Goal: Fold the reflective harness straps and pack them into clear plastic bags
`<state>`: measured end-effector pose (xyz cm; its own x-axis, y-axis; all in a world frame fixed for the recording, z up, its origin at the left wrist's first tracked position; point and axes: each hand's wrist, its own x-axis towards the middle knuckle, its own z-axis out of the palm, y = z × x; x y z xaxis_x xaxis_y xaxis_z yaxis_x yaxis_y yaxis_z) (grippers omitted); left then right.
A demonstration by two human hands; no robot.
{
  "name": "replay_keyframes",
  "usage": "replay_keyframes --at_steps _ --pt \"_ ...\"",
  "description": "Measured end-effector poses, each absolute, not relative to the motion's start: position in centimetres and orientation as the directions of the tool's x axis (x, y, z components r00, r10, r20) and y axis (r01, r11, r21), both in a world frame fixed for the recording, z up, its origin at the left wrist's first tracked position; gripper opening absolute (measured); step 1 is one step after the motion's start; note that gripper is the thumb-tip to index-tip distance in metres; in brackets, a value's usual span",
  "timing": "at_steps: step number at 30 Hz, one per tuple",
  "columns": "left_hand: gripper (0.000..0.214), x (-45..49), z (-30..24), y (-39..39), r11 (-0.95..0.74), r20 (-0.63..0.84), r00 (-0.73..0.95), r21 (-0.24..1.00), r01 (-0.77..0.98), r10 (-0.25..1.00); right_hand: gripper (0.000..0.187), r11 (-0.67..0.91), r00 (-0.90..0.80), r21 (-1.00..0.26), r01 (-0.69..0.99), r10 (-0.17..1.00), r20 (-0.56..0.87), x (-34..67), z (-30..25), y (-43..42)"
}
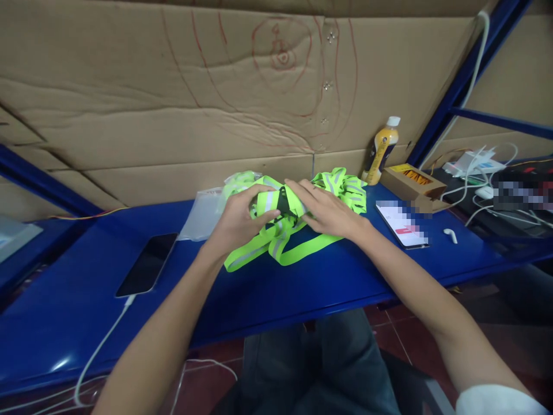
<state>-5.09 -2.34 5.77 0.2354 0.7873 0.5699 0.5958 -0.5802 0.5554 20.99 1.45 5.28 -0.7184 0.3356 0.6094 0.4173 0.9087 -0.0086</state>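
My left hand (242, 218) is closed around the left side of a folded bundle of neon yellow-green reflective strap (266, 203), thumb in front and fingers behind. From the other side, my right hand (326, 208) grips the same bundle, fingers bent over its top. A black piece (283, 203), perhaps a buckle or elastic, shows between the two hands. Loose strap loops (285, 253) hang from the bundle onto the blue table (268, 300). Behind my right hand lies a heap of similar straps (345, 184). A transparent plastic bag (201, 216) lies beside my left hand.
A dark phone (149, 264) on a white cable (103, 340) lies left. To the right are a lit phone (400, 222), an earbud (450, 235), a yellow bottle (382, 151) and an open cardboard box (412, 181). A cardboard wall (151, 138) stands behind.
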Motion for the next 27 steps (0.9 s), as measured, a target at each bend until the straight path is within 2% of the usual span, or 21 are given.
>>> replay_keyframes --at_steps 2,6,8,10,12,15,17,21,24,27 --pt "0.035 -4.9 5.6 -2.4 -0.623 0.646 0.244 0.46 0.632 0.724 0.072 0.929 -0.743 -0.165 0.331 0.365 0.561 21.5 6.2 1.5" --pt "0.017 -3.9 5.6 -2.9 -0.724 0.749 0.355 0.234 0.649 0.56 0.036 0.914 -0.758 -0.362 0.185 0.367 0.54 22.6 7.0 2.6" --pt "0.01 -3.5 5.6 -3.1 -0.768 0.765 0.417 0.153 0.622 0.49 0.027 0.911 -0.773 -0.381 0.161 0.356 0.525 22.7 7.0 3.0" --pt "0.009 -3.3 5.6 -3.2 -0.782 0.767 0.447 0.112 0.612 0.46 0.023 0.936 -0.77 -0.308 0.171 0.323 0.551 22.6 6.8 2.9" --pt "0.013 -3.3 5.6 -3.3 -0.771 0.762 0.433 0.132 0.623 0.481 0.024 0.961 -0.734 -0.174 0.217 0.278 0.62 22.4 6.6 2.7" --pt "0.039 -3.4 6.1 -3.7 -0.724 0.717 0.377 0.256 0.64 0.587 0.036 0.95 -0.663 0.01 0.311 0.21 0.719 22.0 5.9 2.3" --pt "0.048 -3.4 6.6 -4.0 -0.664 0.683 0.313 0.334 0.669 0.659 0.043 0.928 -0.627 0.087 0.361 0.173 0.76 21.7 5.3 2.2" --pt "0.037 -3.5 7.5 -4.0 -0.531 0.638 0.16 0.446 0.72 0.753 0.043 0.898 -0.572 0.163 0.409 0.113 0.812 20.8 4.2 2.2" --pt "0.029 -4.1 7.5 -3.5 -0.543 0.605 0.156 0.531 0.651 0.78 0.042 0.904 -0.553 0.189 0.383 0.061 0.831 20.0 3.8 2.2" --pt "0.029 -4.9 7.0 -2.9 -0.558 0.642 0.145 0.507 0.657 0.753 0.04 0.936 -0.631 0.192 0.295 0.04 0.775 19.5 3.8 2.2"
